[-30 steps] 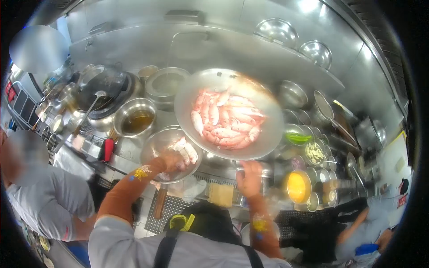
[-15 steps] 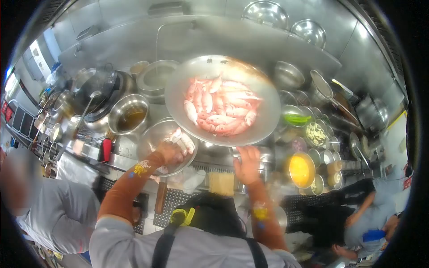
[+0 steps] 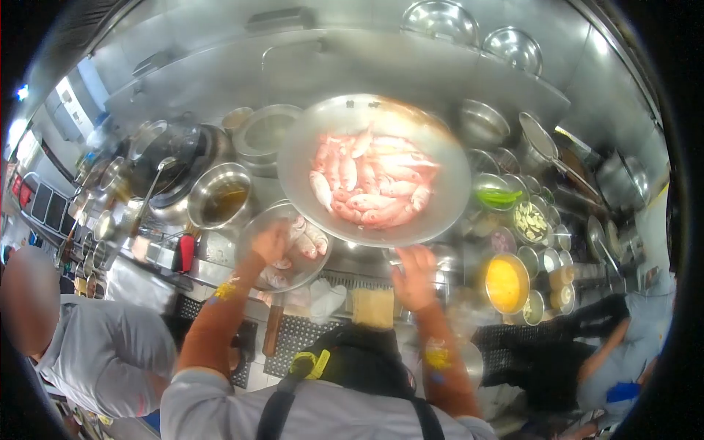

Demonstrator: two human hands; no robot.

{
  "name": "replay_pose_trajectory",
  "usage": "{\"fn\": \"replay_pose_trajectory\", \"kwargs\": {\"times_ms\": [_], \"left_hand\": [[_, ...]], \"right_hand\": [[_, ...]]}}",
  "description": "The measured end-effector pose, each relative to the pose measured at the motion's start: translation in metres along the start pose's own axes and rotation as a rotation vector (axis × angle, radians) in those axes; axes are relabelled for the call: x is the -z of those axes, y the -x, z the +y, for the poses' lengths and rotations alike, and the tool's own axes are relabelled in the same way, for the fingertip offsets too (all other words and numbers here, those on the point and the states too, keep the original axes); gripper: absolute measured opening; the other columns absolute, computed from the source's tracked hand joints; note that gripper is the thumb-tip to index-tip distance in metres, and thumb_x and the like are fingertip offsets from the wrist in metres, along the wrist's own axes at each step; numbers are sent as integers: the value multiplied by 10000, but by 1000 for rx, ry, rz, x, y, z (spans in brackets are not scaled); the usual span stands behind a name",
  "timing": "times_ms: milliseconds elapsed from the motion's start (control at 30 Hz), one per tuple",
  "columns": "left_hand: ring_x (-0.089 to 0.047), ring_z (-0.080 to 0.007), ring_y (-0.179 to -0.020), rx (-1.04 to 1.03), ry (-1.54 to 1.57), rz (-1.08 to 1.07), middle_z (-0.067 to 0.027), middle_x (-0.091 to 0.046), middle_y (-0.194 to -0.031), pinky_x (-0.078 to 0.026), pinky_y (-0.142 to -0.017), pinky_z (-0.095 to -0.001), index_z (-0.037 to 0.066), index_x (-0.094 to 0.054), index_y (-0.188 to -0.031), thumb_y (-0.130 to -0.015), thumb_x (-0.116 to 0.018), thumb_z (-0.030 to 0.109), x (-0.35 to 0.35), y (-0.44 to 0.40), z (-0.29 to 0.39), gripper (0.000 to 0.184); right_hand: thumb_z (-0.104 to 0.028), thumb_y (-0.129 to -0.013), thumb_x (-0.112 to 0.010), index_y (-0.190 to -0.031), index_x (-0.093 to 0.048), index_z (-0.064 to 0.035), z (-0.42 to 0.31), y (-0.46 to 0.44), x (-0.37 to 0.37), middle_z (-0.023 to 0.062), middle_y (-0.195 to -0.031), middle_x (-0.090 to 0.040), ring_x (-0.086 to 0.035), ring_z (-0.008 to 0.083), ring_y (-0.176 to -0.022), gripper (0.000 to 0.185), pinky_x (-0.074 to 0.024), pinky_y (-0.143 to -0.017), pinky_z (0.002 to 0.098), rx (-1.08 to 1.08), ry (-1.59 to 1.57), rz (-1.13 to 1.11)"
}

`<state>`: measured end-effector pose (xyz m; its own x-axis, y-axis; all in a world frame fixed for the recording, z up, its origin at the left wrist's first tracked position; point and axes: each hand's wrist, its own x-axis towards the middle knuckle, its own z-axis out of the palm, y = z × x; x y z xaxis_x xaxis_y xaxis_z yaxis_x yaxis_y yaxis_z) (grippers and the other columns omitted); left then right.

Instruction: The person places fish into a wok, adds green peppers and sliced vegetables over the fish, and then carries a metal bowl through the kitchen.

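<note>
My left hand (image 3: 271, 243) is inside a steel bowl (image 3: 243, 242), at its left side, close to several pinkish fish (image 3: 312, 242). Its fingers are blurred and partly hidden, so I cannot see whether they grip a fish. My right hand (image 3: 415, 279) rests just below the front rim of a big, wide metal pan (image 3: 304, 169), fingers stretched forward and apart from the thumb. I cannot tell if the fingertips touch the rim. Many whole pink fish (image 3: 374, 180) lie heaped in the pan.
Left of the bowl are a pot of brown liquid (image 3: 224, 198), a red handle (image 3: 187, 253) and a dark wok (image 3: 169, 158). On the right stand a yellow-filled bowl (image 3: 506, 282), green peppers (image 3: 500, 196) and sliced pieces (image 3: 529, 221). People stand on both sides.
My left hand has drawn back from the middle of the bowl toward its left side, uncovering more fish. My right hand stays near the pan's front rim. The whole view has shifted slightly.
</note>
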<state>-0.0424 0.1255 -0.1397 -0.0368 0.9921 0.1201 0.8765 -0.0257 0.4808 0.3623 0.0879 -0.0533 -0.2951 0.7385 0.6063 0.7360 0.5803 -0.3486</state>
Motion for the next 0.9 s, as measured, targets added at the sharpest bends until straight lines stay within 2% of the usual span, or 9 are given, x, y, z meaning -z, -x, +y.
{"fn": "replay_pose_trajectory", "kwargs": {"times_ms": [67,167,400,467,533,600,733,800,900], "left_hand": [[-659,-304,-988,-118,239,311,-127,-648,-1134,-541,-778,-418,98,-498,-1274,-997,-515,319,5,-3,-31,355],[-635,-235,-1046,237,1068,296,-77,-635,-1147,-549,-797,-405,112,-478,-1317,-1015,-492,333,51,13,-18,375],[-645,-223,-939,123,1379,462,-87,-608,-1114,-577,-719,-387,56,-502,-1297,-990,-545,284,139,-20,62,384],[-634,-200,-962,25,1434,325,-73,-624,-1084,-542,-841,-372,40,-531,-1284,-990,-553,270,143,-54,84,374],[-624,-183,-979,-337,1635,-270,-57,-628,-1085,-527,-864,-359,50,-559,-1257,-994,-545,259,127,-114,80,336],[-618,-159,-906,49,1594,-86,-28,-631,-1020,-526,-795,-332,59,-594,-1191,-990,-549,260,92,-163,88,288],[-614,-147,-937,267,1062,-262,-53,-654,-1045,-501,-826,-306,81,-590,-1262,-995,-507,314,60,-246,167,364],[-622,-183,-1013,80,829,-356,-73,-664,-1103,-493,-883,-342,100,-594,-1264,-991,-511,299,40,-304,190,348],[-614,-246,-1101,-286,159,-166,-94,-663,-1167,-462,-963,-405,126,-604,-1248,-981,-516,299,-13,-360,219,330]], "right_hand": [[-116,-759,-672,-1156,-620,-48,0,1,1,129,-1117,-595,-512,353,-1151,407,-404,-991,465,-5,-12,-8],[-115,-754,-678,-1158,-619,-46,2,-1,1,128,-1120,-596,-513,352,-1151,414,-400,-998,462,-8,-23,-18],[-122,-742,-693,-1158,-619,-51,2,-2,1,123,-1116,-592,-501,348,-1158,428,-378,-1020,464,-6,-31,-20],[-121,-737,-696,-1160,-617,-50,5,-3,2,121,-1114,-590,-502,348,-1153,436,-381,-1016,469,0,-37,-44],[-125,-724,-708,-1167,-614,-52,13,0,-3,115,-1135,-578,-496,343,-1149,458,-384,-1007,488,30,-51,-41],[-126,-719,-713,-1172,-612,-55,19,1,-6,114,-1144,-571,-493,338,-1148,469,-385,-1003,495,46,-66,-47],[-154,-716,-718,-1189,-621,-91,20,0,-5,86,-1150,-580,-496,319,-1156,487,-374,-1008,513,-10,-98,-110],[-173,-731,-710,-1188,-628,-98,19,0,0,77,-1156,-594,-498,305,-1166,470,-369,-1012,516,-9,-81,-101],[-194,-756,-691,-1205,-628,-103,22,0,1,62,-1167,-600,-503,279,-1169,462,-359,-1021,524,-29,-110,-165]]}}
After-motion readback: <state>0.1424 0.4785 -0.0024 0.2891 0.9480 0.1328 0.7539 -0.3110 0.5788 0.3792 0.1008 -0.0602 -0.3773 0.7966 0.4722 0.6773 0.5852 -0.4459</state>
